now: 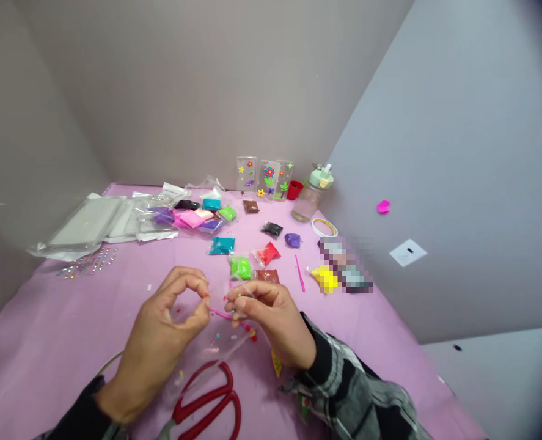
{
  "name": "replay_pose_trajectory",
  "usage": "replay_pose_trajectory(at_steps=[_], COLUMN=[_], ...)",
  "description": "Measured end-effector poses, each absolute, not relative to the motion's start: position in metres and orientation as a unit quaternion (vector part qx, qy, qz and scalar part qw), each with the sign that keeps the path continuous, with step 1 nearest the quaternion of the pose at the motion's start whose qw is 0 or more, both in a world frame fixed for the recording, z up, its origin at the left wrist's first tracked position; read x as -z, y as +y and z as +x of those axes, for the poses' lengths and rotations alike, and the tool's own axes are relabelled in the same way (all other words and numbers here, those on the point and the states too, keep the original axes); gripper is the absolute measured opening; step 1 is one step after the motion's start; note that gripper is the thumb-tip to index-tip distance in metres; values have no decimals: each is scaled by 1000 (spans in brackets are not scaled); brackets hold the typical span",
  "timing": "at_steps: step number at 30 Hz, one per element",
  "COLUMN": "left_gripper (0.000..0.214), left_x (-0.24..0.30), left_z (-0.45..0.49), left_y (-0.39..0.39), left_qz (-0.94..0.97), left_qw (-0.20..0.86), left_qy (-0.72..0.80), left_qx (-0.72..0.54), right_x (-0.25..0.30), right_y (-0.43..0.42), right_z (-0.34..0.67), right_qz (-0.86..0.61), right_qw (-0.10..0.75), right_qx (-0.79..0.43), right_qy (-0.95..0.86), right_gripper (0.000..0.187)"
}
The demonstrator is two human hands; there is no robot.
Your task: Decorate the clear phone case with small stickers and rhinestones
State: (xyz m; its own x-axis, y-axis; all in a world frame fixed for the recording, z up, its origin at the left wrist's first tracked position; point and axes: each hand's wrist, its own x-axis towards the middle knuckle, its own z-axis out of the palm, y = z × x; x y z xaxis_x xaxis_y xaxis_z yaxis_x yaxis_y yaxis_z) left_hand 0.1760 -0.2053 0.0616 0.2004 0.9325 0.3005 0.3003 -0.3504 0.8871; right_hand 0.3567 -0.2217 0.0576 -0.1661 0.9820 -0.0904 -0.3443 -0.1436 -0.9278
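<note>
My left hand [161, 324] is closed in a pinch, thumb against forefinger, with a tiny bit of red clay [207, 296] at the fingertips. Close to its right, my right hand [271, 311] is closed on a clear phone case [227, 355], whose see-through edges are hard to make out. A pink modelling tool [220, 313] lies behind the case, between the hands. Below them on the table are red-handled scissors [211, 397]. Small coloured scraps [218, 335] are scattered nearby.
Clay packets, among them green [240, 267], red [268, 253] and yellow [324, 278], lie beyond my hands. Decorated clear cases [269, 177] and a bottle [310, 198] stand at the back. Packaged cases [85, 223] lie left; tape [324, 228] lies right.
</note>
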Motion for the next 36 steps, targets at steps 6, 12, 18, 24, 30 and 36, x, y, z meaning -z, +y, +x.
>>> replay_pose_trajectory(at_steps=[6,12,18,24,30,36], left_gripper=[1,5,8,10,11,15], left_x=[-60,-61,-60,-63,-64,-66], left_z=[171,179,178,179,183,185], left_y=[-205,-208,-205,-207,-209,-210], left_qz=[679,737,784,797,788,776], left_qw=[331,212,126,156,164,165], left_qy=[460,430,389,385,394,408], left_qx=[-466,-477,-467,-439,-443,-452], right_x=[-58,-64,-69,-69,-67,-70], right_y=[-222,-226,-230,-232,-233,-230], right_z=[360,357,355,355,354,353], right_qz=[-398,-396,-439,-444,-435,-419], right_qw=[522,512,507,508,505,495], right_qx=[-635,-603,-537,-450,-466,-561], right_qy=[-408,-465,-511,-585,-582,-514], right_gripper=[17,16,12,10,11,13])
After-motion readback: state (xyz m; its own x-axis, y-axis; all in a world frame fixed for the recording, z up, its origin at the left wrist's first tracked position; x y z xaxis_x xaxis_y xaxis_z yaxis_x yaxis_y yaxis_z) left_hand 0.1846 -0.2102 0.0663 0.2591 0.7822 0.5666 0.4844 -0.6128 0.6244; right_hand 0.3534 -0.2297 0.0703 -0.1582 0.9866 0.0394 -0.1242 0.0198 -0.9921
